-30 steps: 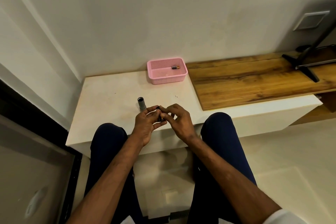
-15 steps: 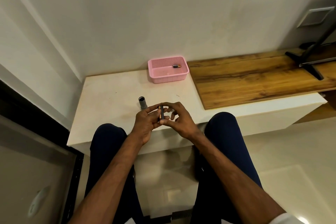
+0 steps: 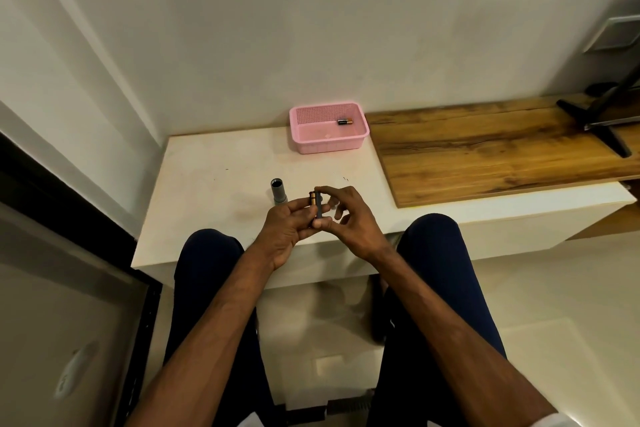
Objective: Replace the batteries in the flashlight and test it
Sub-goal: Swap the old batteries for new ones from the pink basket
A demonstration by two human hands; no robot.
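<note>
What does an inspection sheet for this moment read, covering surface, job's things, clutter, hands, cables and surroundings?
Surface: white bench top, a few small dark specks; wooden board adjoins it on the right.
Job's things: grey flashlight body stands upright on the bench, open end up; dark battery holder with a battery in it is held in the hands; spare battery lies in the pink basket.
Clutter: nothing seen.
Hands: left hand and right hand both grip the holder with their fingertips above the bench's front edge.
Cables: nothing seen.
Surroundings: plain wall, black stand legs on the board, pale floor, knees in dark trousers.
</note>
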